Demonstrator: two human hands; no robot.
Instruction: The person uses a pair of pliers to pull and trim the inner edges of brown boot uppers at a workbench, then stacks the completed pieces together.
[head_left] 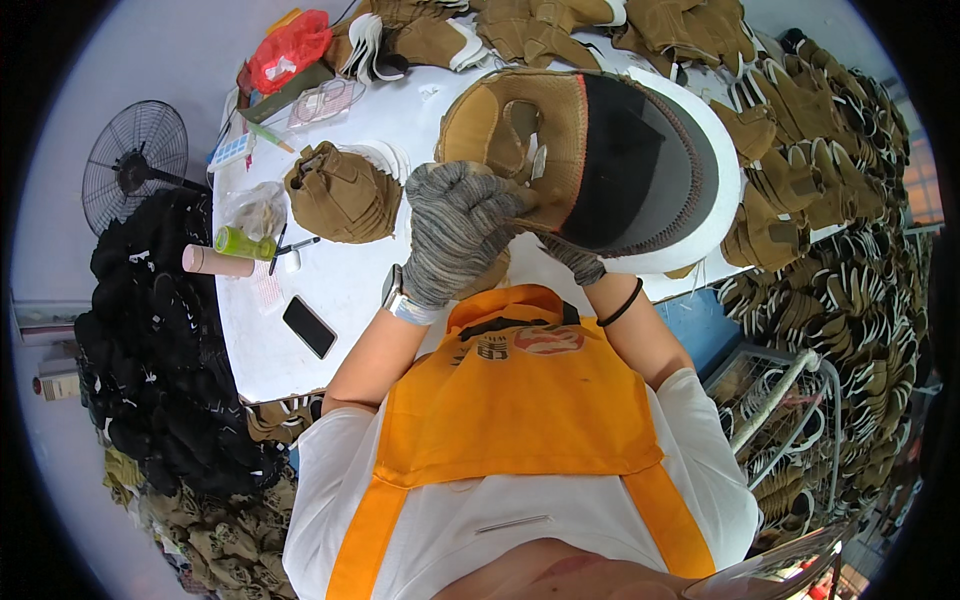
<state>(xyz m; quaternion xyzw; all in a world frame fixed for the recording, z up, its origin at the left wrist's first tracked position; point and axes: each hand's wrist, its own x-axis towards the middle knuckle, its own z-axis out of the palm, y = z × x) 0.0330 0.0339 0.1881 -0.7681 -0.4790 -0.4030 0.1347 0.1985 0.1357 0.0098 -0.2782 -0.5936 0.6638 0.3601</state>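
Note:
Above the table's near side, a brown suede boot upper (557, 165) is turned so its inside faces me. Its lining shows tan, black and grey bands, with stitching along a wide white edge. My left hand (460, 225), in a grey striped knit glove, is closed on the upper's near left edge. Under the upper sits my right hand (575, 262), also gloved; its fingers are mostly hidden behind the piece. To the left of my left hand, another brown upper (343, 195) stands on the white table (350, 272), with white pieces behind it.
Brown uppers (550, 28) line the far edge, and more are piled at right (830, 290). Left on the table lie a phone (310, 327), a pink cylinder (217, 261), a green roll (243, 243) and pens. A fan (133, 165) stands beyond black piles (165, 340). A metal rack (790, 400) is right.

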